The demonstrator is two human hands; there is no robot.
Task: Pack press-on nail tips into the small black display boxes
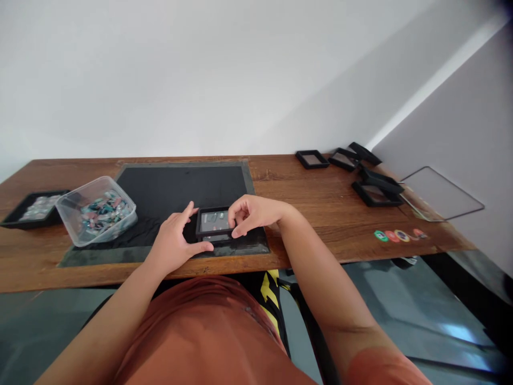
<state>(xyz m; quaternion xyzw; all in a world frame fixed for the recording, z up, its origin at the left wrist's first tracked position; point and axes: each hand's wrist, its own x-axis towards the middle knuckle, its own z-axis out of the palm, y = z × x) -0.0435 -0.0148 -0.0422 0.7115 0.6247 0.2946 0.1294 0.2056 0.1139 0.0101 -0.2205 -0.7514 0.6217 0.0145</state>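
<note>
A small black-rimmed tray [214, 233] lies on the dark mat in front of me, with a few small shiny pieces [216, 216] on its pale inside. My left hand [172, 238] is spread beside the tray's left end, thumb and fingers apart, fingertips close to the far left corner. Over the tray's right end, my right hand [250, 214] has its fingers curled in toward the thumb. Whatever those fingers hold, if anything, is hidden. Part of the tray's right side is covered by this hand.
Left on the mat, a clear plastic tub [76, 206] holds many small coloured pieces. Beyond it stands a black tray [56, 216] of clear packets. Several black trays [312, 159] sit at the back right. Round stickers [401, 236] and a thin wire frame [460, 188] are at the right.
</note>
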